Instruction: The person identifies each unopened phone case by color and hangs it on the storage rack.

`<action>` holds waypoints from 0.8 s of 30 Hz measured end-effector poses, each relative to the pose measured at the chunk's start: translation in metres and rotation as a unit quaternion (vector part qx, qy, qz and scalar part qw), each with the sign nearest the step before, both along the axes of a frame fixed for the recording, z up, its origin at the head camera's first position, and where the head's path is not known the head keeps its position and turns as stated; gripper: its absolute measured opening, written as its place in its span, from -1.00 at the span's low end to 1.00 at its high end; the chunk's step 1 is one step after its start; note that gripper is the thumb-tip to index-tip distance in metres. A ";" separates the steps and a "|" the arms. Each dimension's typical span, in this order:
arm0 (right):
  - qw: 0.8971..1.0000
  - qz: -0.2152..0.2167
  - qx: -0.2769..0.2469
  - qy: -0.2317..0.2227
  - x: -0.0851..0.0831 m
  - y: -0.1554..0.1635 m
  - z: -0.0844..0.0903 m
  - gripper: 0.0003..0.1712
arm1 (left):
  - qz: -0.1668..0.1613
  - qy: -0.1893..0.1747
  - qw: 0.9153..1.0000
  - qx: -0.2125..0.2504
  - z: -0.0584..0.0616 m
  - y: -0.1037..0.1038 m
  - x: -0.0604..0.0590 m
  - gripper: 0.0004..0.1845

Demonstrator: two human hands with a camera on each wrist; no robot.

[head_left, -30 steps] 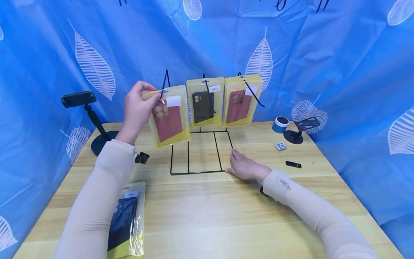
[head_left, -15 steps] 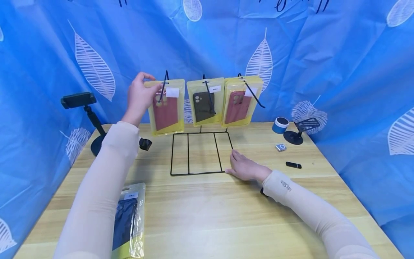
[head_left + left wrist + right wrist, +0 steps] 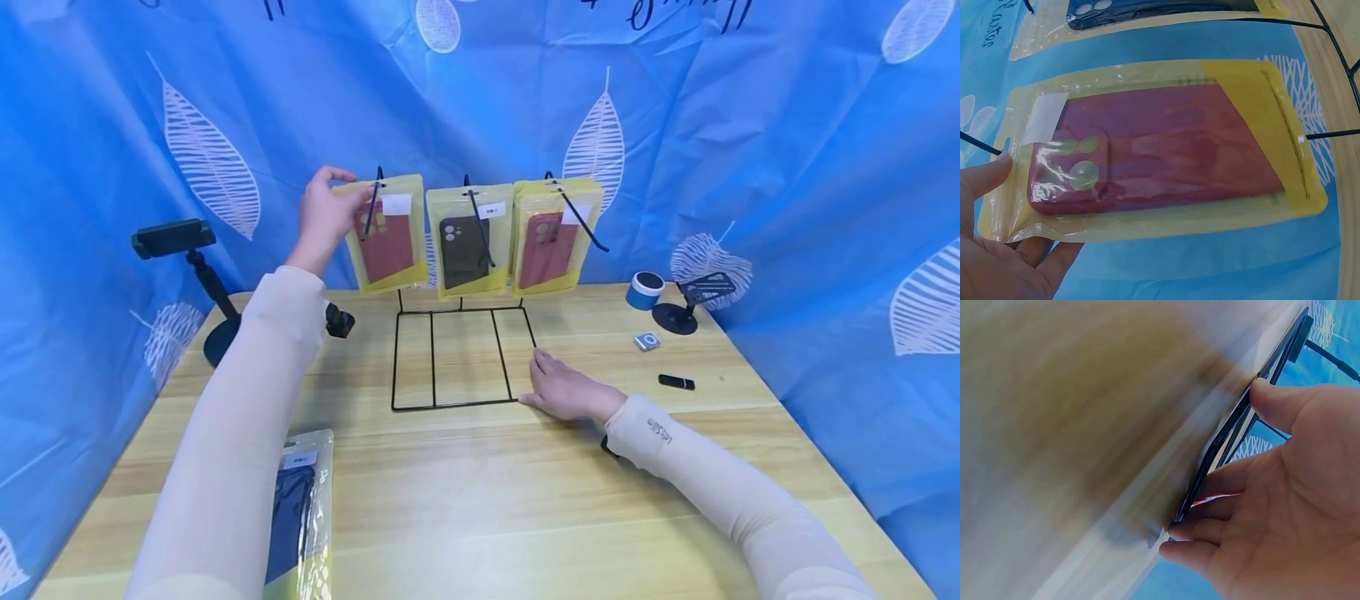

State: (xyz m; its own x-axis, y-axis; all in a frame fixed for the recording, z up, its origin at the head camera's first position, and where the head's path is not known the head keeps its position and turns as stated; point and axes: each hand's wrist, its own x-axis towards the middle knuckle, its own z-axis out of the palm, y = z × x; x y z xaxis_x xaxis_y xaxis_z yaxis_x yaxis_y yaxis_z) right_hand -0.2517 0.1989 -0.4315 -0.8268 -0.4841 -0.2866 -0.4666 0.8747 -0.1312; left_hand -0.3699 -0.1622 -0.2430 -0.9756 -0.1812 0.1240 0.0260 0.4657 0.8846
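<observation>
My left hand (image 3: 321,220) pinches the top corner of a yellow clear-front pouch (image 3: 1166,150), which holds a red phone case (image 3: 387,250). In the head view its top hole sits on the left hook (image 3: 370,208) of a black wire rack (image 3: 432,358). On the middle hook hangs a pouch with a dark phone case (image 3: 463,252); several pouches, a red case (image 3: 546,250) in front, hang on the right one. My right hand (image 3: 564,388) rests on the front right corner of the rack's base, thumb and fingers touching its bars.
Another pouch with a dark blue case (image 3: 288,521) lies front left, partly behind my left sleeve. A black phone stand (image 3: 212,283) stands at the left. To the right are a blue speaker (image 3: 644,290), a small stand (image 3: 678,317), a square silver device (image 3: 647,341) and a black stick (image 3: 676,382).
My left hand has moved the red-case pouch up and back along the left hook, level with the other pouches. The right hand has stayed at the rack's base.
</observation>
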 end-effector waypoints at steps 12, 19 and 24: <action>1.000 -0.003 0.001 -0.003 0.000 0.001 0.001 -0.06 | 0.012 -0.008 1.000 -0.012 0.001 0.001 -0.010 -0.47; 1.000 0.000 0.003 0.008 0.000 0.000 -0.003 -0.06 | 0.004 0.002 1.000 -0.010 -0.002 -0.002 -0.011 -0.44; 1.000 0.003 0.004 0.012 -0.002 0.001 -0.006 -0.05 | -0.015 0.015 1.000 0.008 -0.006 -0.009 -0.006 -0.36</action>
